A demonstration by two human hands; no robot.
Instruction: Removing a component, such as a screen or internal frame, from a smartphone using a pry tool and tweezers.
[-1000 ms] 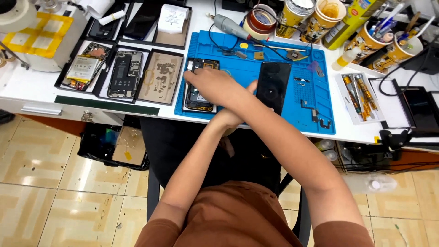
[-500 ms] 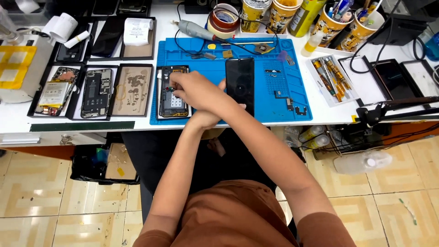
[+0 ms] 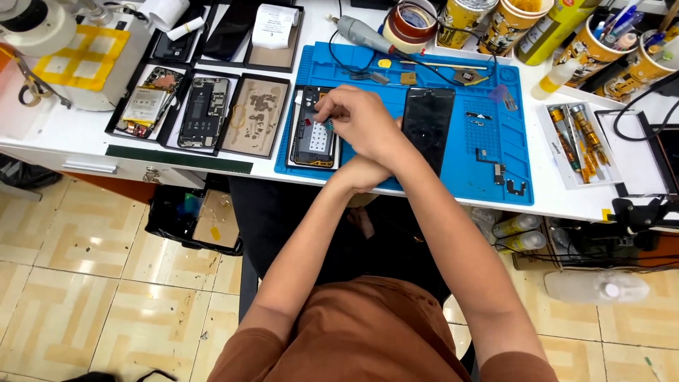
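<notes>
Down at the near edge, the brown shirt [image 3: 368,332] fills the bottom of the view, both forearms reaching up and crossing toward the tabletop [image 3: 42,131]. The left hand [image 3: 362,174] sits at the front edge of the blue work mat [image 3: 481,152], tucked under the right wrist; its fingers are hidden, so whether it grips anything I cannot tell. Above it, the right hand [image 3: 362,122] hovers over the opened phone [image 3: 313,129], thumb and forefinger pinched together right over the phone's exposed insides. What sits between those fingertips is too small to make out.

The opened phone lies flat on the left part of the blue mat, back off, yellow rim showing. Just right of the hands lies a black screen panel [image 3: 427,127], face up, touching the right wrist's edge. Small loose parts dot the mat further right.

Over on the left, three black trays [image 3: 233,120] stand side by side, holding another stripped phone, a battery and small parts. Farther back, an electric screwdriver [image 3: 362,34] with its cable lies at the mat's top edge, beside rolls of tape [image 3: 409,22]. Yellow cups [image 3: 593,44] packed with tools line the far right, and a white tray of tweezers [image 3: 576,138] sits beside the mat.
</notes>
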